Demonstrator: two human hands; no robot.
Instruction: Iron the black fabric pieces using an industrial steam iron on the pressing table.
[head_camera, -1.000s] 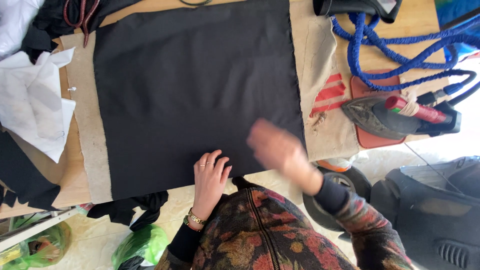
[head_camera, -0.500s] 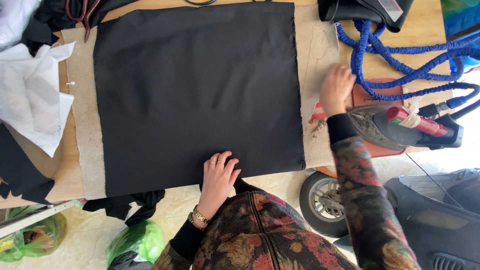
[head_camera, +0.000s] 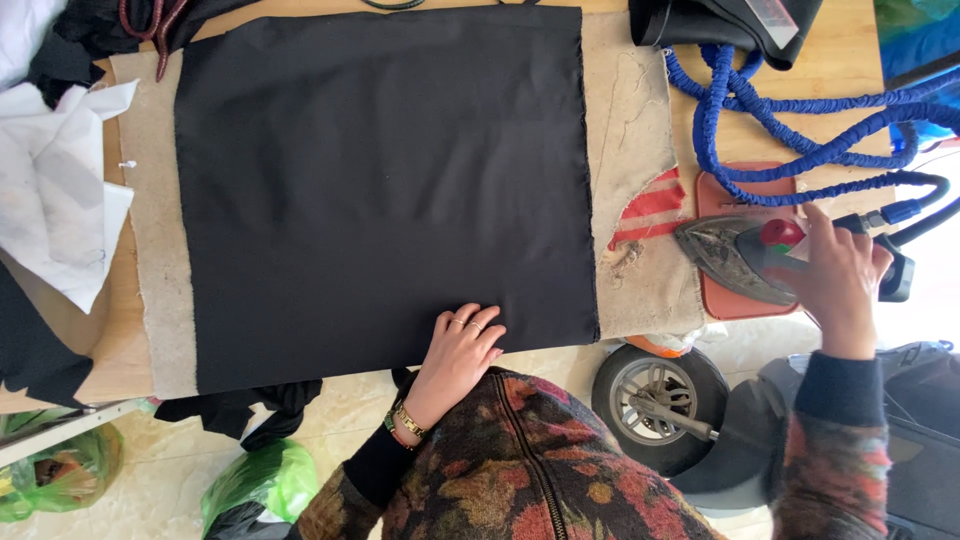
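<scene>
Right hand (head_camera: 838, 280) closed around handle of dark metal steam iron (head_camera: 745, 262) at table's right edge, nose toward flat black cloth (head_camera: 385, 190); left hand (head_camera: 462, 350) spread flat on cloth's near edge.

open: black cloth (head_camera: 380, 190) centre frame, flat, bare
right: blue hose (head_camera: 790, 100) coils above iron (head_camera: 740, 262)
left edge: white paper (head_camera: 55, 200)
lower right: wheel (head_camera: 660, 405)

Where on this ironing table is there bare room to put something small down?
Free: the beige pad strip between the white paper and the black fabric, and the pad between that fabric and the iron. Crowded: the right end, with the blue hose, the iron under the right hand; the left hand presses the fabric's near edge.
</scene>
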